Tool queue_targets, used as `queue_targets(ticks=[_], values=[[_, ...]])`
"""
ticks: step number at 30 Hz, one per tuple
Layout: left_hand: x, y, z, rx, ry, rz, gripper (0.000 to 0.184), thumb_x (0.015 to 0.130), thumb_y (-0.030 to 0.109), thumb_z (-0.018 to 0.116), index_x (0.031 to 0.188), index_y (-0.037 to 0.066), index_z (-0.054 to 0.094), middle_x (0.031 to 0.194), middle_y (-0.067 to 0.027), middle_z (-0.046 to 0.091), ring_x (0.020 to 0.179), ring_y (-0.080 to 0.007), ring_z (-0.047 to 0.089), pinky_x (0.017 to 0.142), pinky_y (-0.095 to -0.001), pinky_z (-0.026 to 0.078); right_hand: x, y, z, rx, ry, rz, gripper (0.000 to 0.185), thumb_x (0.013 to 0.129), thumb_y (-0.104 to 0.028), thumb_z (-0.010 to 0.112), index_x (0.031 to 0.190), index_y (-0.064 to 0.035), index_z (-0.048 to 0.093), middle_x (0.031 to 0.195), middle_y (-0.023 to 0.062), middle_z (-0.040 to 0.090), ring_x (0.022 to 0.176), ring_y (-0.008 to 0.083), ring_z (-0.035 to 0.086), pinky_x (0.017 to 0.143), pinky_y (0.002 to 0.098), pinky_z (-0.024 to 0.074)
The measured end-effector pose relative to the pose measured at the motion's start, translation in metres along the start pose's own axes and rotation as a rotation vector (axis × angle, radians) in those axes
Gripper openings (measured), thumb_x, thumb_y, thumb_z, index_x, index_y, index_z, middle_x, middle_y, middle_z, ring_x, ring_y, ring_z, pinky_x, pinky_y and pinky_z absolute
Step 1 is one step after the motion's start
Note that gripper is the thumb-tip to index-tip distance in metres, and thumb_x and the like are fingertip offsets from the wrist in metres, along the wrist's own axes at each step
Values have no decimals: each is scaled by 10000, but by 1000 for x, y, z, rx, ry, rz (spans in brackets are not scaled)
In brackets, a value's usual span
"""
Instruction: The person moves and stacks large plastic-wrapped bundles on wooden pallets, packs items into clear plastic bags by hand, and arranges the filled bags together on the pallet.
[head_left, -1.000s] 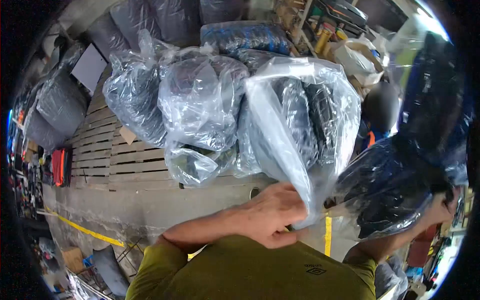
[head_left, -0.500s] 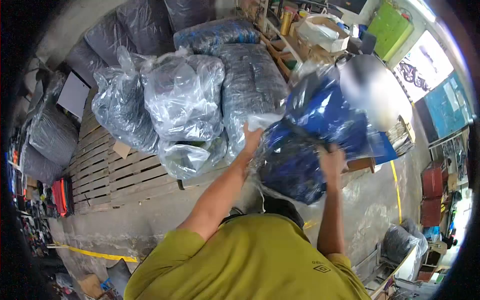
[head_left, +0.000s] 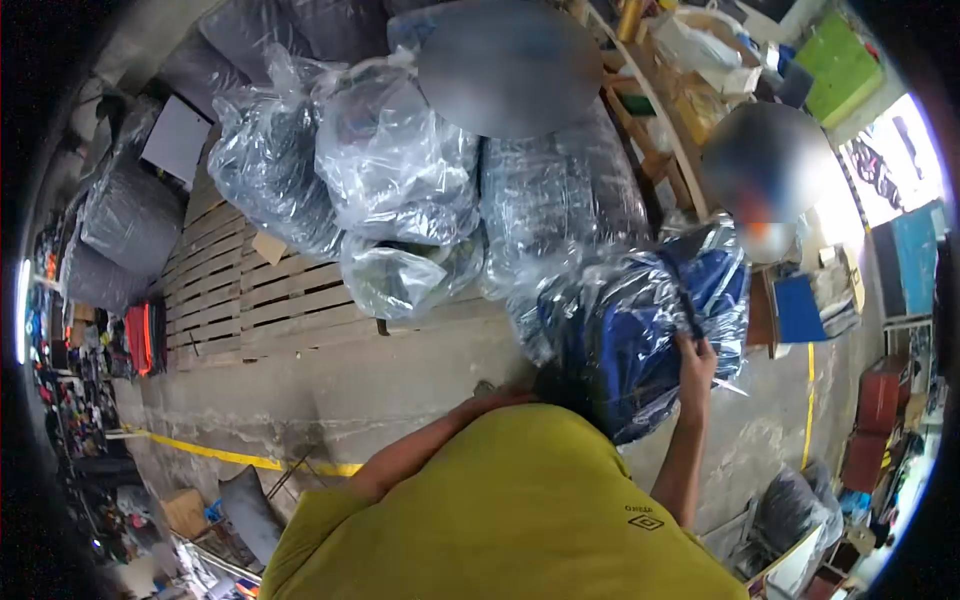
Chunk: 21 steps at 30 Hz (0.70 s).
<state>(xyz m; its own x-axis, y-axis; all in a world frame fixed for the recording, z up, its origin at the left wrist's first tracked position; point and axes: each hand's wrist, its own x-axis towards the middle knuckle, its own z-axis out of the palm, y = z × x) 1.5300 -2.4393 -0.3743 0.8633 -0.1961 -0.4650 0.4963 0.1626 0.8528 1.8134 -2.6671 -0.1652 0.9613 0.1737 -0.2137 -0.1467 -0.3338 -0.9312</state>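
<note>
A blue-and-black bundle in shiny clear plastic, with a dark strap across it, hangs in front of my body at the right of centre. My right hand is closed on its right side, at the strap and the wrap around it. My left hand is low by my waist, close to the bundle's lower left edge. Its fingers are mostly hidden, so I cannot make out whether they hold anything.
Plastic-wrapped sacks stand on a slatted wooden pallet ahead and left. Shelving with boxes runs along the back right. A blue panel is right of the bundle. Yellow lines mark the concrete floor.
The bundle has come down and turned, its strap now on the right side. My left hand has moved from the bundle's upper left down to my waist. My right hand still grips it.
</note>
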Motion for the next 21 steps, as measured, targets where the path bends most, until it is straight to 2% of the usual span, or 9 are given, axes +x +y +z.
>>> queue_targets(ticks=[2,3,6,10,11,14,15,19,21], values=[[-14,32,0,-239,105,-118,311,969,324,480,1131,78,582,959,-42,642,912,-176,587,766,-316,470,-16,7,-21,-20,58,80,165,861,-184,658,859,-20,632,754,-44,560,690,43,442,599,217,352],[-16,44,-2,-258,161,-156,302,964,338,487,1091,81,583,931,-36,642,864,-165,587,723,-306,469,-23,22,-28,68,118,-15,116,856,-155,673,805,-62,625,690,-104,465,609,20,352,535,208,271],[-18,50,-12,-126,326,-225,302,944,385,507,972,92,575,858,-21,636,721,-136,573,602,-283,452,-68,25,-64,30,220,127,146,846,-177,687,816,-62,603,722,-94,472,650,27,366,573,221,303],[5,-15,-42,-115,226,-296,316,920,402,537,1000,97,562,890,-40,636,695,-132,563,599,-289,442,-127,68,-122,100,395,354,153,839,-194,690,844,-101,569,695,-76,473,577,42,405,525,214,321],[13,-27,-46,-92,214,-326,327,923,403,538,1028,94,554,905,-45,635,703,-132,562,616,-288,443,-144,59,-126,84,438,435,168,835,-220,681,846,-113,552,647,-61,467,454,67,399,411,238,316],[27,-32,-36,-51,277,-380,321,927,393,534,1053,98,546,915,-41,634,703,-130,558,629,-291,446,-169,88,-156,238,687,494,185,833,-255,662,791,-131,530,577,-54,432,372,87,368,326,274,292],[33,-29,-28,-40,318,-393,312,928,387,532,1051,101,545,913,-37,634,699,-129,557,626,-293,447,-178,137,-196,213,746,636,211,831,-288,645,734,-157,511,526,-57,373,380,90,352,339,269,308],[55,-22,24,-52,307,-429,280,902,374,571,1019,120,554,861,-15,622,682,-108,561,578,-284,437,-193,188,-242,519,960,802,270,834,-301,635,664,-192,455,511,-54,290,389,108,285,353,268,275],[76,-8,62,12,264,-467,289,893,372,592,1025,119,545,860,-12,622,686,-101,564,583,-285,442,-202,233,-272,664,919,807,301,848,-307,623,651,-194,426,528,-53,330,400,97,305,360,259,256]])
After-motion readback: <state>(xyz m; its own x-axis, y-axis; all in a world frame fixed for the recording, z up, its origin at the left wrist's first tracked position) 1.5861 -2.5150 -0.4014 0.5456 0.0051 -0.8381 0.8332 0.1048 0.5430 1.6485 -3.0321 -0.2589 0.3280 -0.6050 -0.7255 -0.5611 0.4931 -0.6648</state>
